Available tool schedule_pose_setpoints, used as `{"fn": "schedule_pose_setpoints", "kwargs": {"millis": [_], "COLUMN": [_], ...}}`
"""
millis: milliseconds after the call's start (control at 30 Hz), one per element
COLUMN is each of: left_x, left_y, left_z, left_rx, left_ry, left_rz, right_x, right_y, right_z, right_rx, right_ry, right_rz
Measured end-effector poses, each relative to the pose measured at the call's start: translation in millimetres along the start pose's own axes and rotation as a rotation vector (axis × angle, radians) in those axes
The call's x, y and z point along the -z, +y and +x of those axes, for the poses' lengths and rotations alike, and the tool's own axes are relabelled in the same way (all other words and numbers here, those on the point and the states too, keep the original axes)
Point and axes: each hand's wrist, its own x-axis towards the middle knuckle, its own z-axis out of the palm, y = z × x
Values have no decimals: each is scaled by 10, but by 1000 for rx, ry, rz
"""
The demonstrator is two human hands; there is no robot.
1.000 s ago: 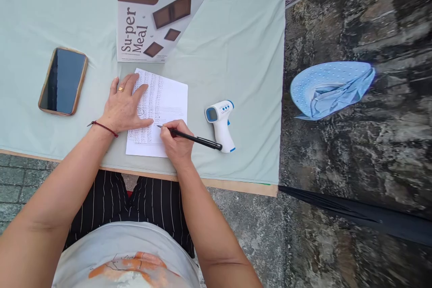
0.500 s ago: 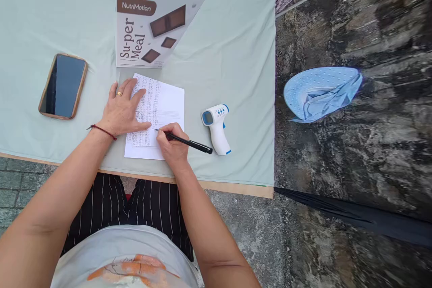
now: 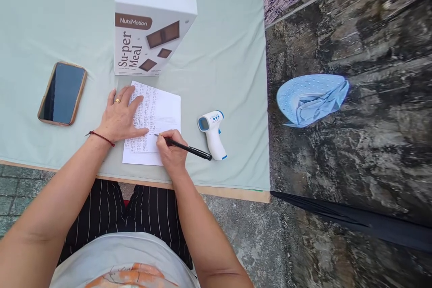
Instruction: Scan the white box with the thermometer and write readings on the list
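Two hands: left hand (image 3: 118, 119) spread on paper (image 3: 168, 112) at the box's (image 3: 153, 20) six o'clock, right hand (image 3: 173, 153) clamped on pen (image 3: 191, 149). My view shifted; pen position appears undisturbed, though I cannot confirm contact.

Head view down onto hands (image 3: 118, 117)

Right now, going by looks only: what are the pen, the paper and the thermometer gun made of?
Pen: probably plastic, black and smooth; metal parts can't be ruled out.
Paper: white, matte; thin flat edges, dense dark print.
Thermometer gun: likely moulded plastic, white with blue trim; smooth curved body suggests it.
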Motion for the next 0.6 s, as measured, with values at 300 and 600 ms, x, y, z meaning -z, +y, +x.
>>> {"fn": "schedule_pose_setpoints", "kwargs": {"millis": [300, 600], "left_x": [-13, -16], "left_y": [-21, -57], "left_z": [-3, -4], "left_rx": [-10, -22], "left_ry": [11, 27], "left_rz": [-9, 15], "right_x": [-8, 255], "right_y": [14, -26], "right_z": [-6, 101], "right_rx": [30, 306], "right_ry": [-15, 70], "right_rz": [2, -124]}}
